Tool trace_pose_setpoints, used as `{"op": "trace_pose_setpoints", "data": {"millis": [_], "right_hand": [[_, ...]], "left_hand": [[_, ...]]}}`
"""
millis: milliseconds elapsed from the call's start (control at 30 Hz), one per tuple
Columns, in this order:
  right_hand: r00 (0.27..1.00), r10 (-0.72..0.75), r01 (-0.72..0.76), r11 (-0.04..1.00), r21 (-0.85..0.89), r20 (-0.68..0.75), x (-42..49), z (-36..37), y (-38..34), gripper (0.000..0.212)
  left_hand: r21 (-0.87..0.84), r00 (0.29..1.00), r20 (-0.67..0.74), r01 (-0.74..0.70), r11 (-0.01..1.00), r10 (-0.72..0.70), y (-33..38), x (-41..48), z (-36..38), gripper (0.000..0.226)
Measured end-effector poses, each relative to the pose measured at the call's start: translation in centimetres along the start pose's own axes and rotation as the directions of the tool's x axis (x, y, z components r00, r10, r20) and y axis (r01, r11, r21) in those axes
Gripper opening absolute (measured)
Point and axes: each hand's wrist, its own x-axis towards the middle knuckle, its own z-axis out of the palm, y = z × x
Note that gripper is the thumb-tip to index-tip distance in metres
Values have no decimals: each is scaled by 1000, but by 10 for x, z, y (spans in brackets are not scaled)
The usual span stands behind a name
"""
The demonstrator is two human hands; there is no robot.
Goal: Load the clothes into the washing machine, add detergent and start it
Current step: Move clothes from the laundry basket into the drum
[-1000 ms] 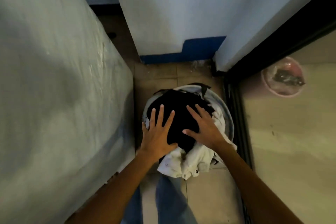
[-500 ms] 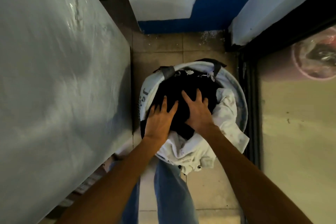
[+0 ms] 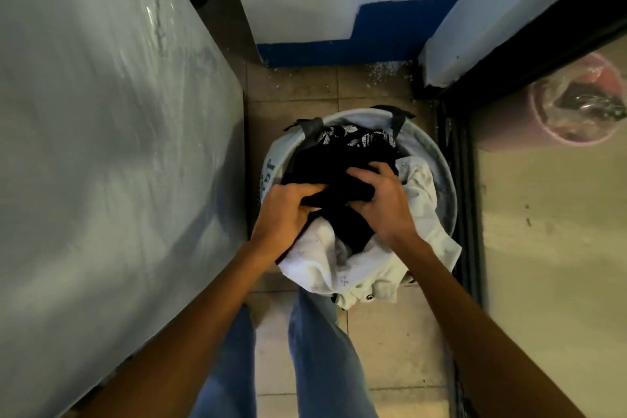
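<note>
A round pale laundry basket (image 3: pixel 441 173) stands on the tiled floor in front of me, heaped with clothes. A black garment (image 3: pixel 325 166) lies on top, over a white shirt (image 3: pixel 339 268) that spills across the near rim. My left hand (image 3: pixel 288 210) grips the black garment at its left side, fingers curled into the cloth. The right side of the same garment is bunched in my right hand (image 3: pixel 380 200). A black-and-white patterned piece (image 3: pixel 349 136) shows at the far side of the basket.
A large grey flat surface (image 3: pixel 101 146) fills the left, close beside the basket. A blue-and-white wall (image 3: pixel 339 10) closes the far end. A dark door frame (image 3: pixel 461 180) runs along the right, with a pink tub (image 3: pixel 543 125) beyond it. My jeans-clad legs (image 3: pixel 315 349) stand below.
My hands lay flat with spread fingers on the black garment; now both have curled and gathered the cloth. The view has moved closer to the basket.
</note>
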Motion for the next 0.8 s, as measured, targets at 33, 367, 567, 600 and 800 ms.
{"op": "trace_pose_setpoints", "data": {"millis": [33, 367, 567, 600, 800], "right_hand": [[1000, 0, 0, 1000, 21, -14, -1, -6, -7, 53], [964, -129, 171, 970, 171, -232, -26, -65, -105, 48], [930, -154, 226, 956, 189, -334, -72, -115, -157, 47], [923, -153, 228, 957, 181, -353, -79, -125, -163, 46], [884, -215, 291, 948, 128, -415, -113, -183, -202, 45]], "left_hand": [[-24, 1000, -11, -15, 1000, 14, 5, -1, -7, 41], [-79, 980, -177, -104, 991, 89, 75, -18, -102, 42], [-36, 952, -252, -187, 982, 172, 142, -56, -141, 50], [-19, 949, -250, -203, 979, 192, 154, -61, -146, 52], [72, 917, -266, -289, 955, 298, 214, -78, -179, 56]]}}
